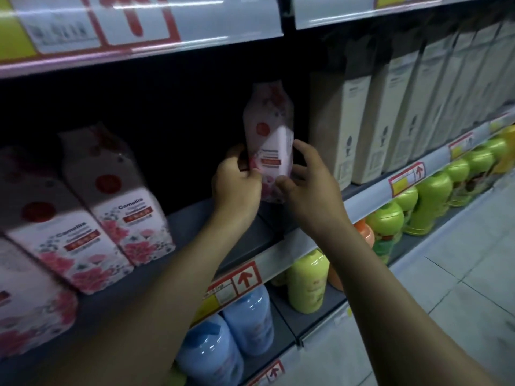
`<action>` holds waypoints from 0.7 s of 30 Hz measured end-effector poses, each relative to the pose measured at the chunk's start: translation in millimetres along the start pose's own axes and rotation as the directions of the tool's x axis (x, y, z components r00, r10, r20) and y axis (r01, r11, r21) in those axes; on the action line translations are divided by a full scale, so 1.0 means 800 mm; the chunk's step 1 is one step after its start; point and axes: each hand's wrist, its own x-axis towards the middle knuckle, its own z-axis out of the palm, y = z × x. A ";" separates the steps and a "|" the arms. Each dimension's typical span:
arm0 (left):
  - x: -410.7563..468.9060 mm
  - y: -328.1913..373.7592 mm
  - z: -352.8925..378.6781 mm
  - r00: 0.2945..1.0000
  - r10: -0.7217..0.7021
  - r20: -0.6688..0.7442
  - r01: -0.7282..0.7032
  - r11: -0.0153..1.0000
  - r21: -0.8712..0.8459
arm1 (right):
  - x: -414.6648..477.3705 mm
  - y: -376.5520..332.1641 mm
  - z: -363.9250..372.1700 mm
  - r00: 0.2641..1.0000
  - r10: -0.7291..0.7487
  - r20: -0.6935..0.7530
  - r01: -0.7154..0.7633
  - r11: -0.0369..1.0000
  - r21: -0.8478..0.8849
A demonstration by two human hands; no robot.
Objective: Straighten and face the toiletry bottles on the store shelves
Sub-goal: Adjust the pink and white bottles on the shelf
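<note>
At the far left of the middle shelf (192, 221) stand three Camellia packs (83, 218), white with pink flowers and a red dot. The nearest is cut off by the frame edge, and all three are smeared by blur, so only the large word on their labels can be read. To their right the shelf lies in deep shadow. There the left hand (237, 185) grips the lower left edge of a pink floral bottle (271, 135), with the fingers curled onto its front and the thumb out of sight. The bottle stands roughly upright between the two hands, well apart from the packs and just left of the cartons. Its top fades into the dark under the upper shelf, its small print is unreadable, and the hands hide enough of its base that I cannot tell whether it rests on the shelf. The right hand (309, 188) holds its lower right side, thumb pressed on the front near the bottom and fingers reaching round behind the right edge. Further right a row of tall beige cartons (390, 121) runs off toward the frame edge. Below the price strip (362, 196), the lower shelf carries blue bottles (248, 319), partly hidden by the left forearm, then a yellow bottle (308, 282) and green bottles (434, 196).
</note>
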 end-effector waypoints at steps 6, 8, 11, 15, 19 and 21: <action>-0.049 0.016 -0.021 0.991 0.131 -0.032 -0.130 0.990 0.050 | -0.017 -0.005 -0.002 0.998 -0.038 -0.040 0.042 0.995 0.091; -0.065 0.023 -0.035 0.986 0.158 -0.045 -0.156 0.986 0.051 | -0.031 -0.014 0.000 0.998 -0.056 -0.031 0.059 0.994 0.090; -0.088 0.030 -0.056 0.984 0.170 -0.046 -0.166 0.983 0.085 | -0.054 -0.025 0.005 0.997 -0.078 -0.001 0.078 0.997 0.023; -0.119 0.039 -0.101 0.975 0.207 -0.082 -0.193 0.970 0.146 | -0.093 -0.058 0.013 0.990 -0.130 0.046 0.131 0.991 -0.022; -0.138 0.043 -0.156 0.959 0.246 -0.137 -0.214 0.953 0.215 | -0.125 -0.097 0.034 0.977 -0.177 0.117 0.182 0.983 -0.030; -0.148 0.046 -0.181 0.951 0.260 -0.169 -0.218 0.948 0.233 | -0.139 -0.113 0.050 0.971 -0.202 0.131 0.207 0.978 -0.024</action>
